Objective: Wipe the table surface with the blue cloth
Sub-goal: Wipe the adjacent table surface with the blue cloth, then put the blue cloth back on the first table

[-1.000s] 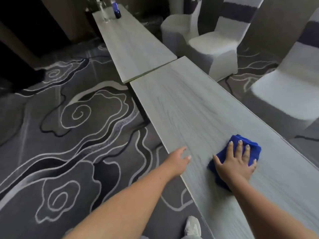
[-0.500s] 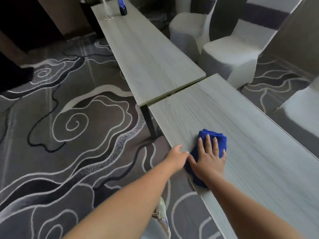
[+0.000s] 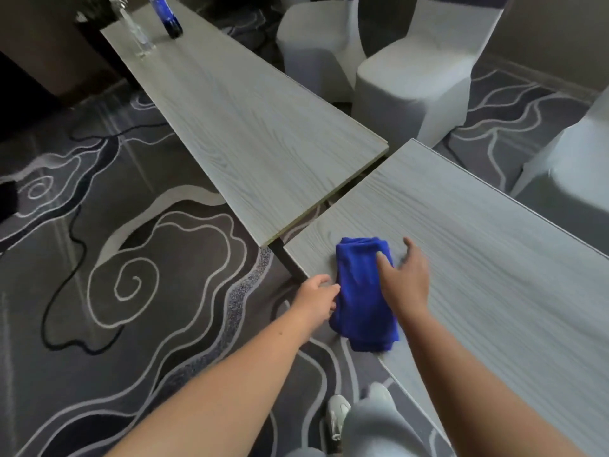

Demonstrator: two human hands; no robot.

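- The long pale grey wood-grain table (image 3: 494,258) ran from the person's right side toward the middle of the view; a second table of the same finish (image 3: 250,127) stood beyond it, corner nearly touching, w/ a narrow gap between.
- Three white fabric-covered chairs (image 3: 412,70) stood along the far side of both tables, apart from the working edge; they looked no obstacle to a wipe along the near side.
- The dark grey carpet w/ white swirl pattern (image 3: 131,275) filled the left; a thin dark cable (image 3: 75,245) snaked over it, well apart from the person's feet.
- The folded bright blue cloth (image 3: 359,298) lay at the near corner of the grey table, its lower end hanging over the table's edge.
- The right hand (image 3: 403,285) rested w/ fingers spread on the cloth's right side, flat and open, gripping nothing.
- The left hand (image 3: 318,296) sat at the table edge, fingers curled loosely, touching the cloth's left side; a true grip on it couldn't be told.
- Judgement: the cloth needed re-seating fully under the right palm before the next stroke, else the overhang could slide off. Even flat pressure, overlapping passes along the grain, would serve best.
- A dark blue bottle (image 3: 168,18) and a clear glass bottle (image 3: 136,37) stood at the far table's end, well away.
- A white shoe (image 3: 336,417) showed below, near the table edge.
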